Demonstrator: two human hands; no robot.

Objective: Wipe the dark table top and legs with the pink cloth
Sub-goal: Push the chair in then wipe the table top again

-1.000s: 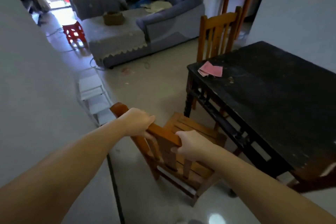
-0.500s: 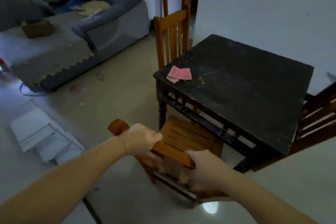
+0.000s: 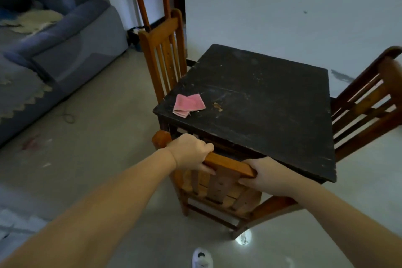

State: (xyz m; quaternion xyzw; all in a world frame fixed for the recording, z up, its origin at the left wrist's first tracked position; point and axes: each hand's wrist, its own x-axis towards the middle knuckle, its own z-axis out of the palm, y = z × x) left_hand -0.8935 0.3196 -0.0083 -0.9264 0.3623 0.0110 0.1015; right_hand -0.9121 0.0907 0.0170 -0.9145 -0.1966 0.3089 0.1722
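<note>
Both hands (image 3: pixel 191 151) grip chair (image 3: pixel 226 164) — pink cloth (image 3: pixel 188 105) beyond

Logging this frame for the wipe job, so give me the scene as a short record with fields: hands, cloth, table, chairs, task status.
left hand: grips top rail of near chair
right hand: grips same rail, further right
pink cloth: folded, lying on table's near-left corner, untouched
dark table: top scuffed, small crumbs beside cloth
near chair: seat tucked under table's near edge
other chairs: one at left side, one at right side
task status: wiping not yet begun
</note>
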